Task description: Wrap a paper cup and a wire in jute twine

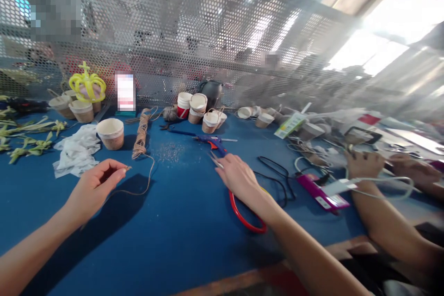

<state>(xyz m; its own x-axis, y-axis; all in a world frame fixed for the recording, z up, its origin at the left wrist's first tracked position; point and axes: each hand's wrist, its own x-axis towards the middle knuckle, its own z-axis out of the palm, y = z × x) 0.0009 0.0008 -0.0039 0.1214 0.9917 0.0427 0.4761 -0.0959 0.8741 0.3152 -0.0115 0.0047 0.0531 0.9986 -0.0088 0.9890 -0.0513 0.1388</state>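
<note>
My left hand (95, 187) is raised over the left of the table, thumb and fingers pinched on the end of a thin brown twine (150, 178). The strand loops back to a wrapped twine bundle (140, 136) lying beyond. My right hand (239, 175) is closed on scissors around their middle. Their metal blades (215, 161) stick out past my fingers, and a big red handle loop (247, 219) shows beneath my wrist. Just beyond that hand lies a blue glue gun (213, 141). A twine-wrapped paper cup (110, 133) stands near my left hand.
White crumpled plastic (77, 150) lies left of the cup. Several cups (198, 104), a yellow crown-shaped piece (86, 85) and a phone (125, 92) line the mesh partition. At right are black cable (277, 173), a purple power strip (322, 192) and a co-worker's hands (364, 164).
</note>
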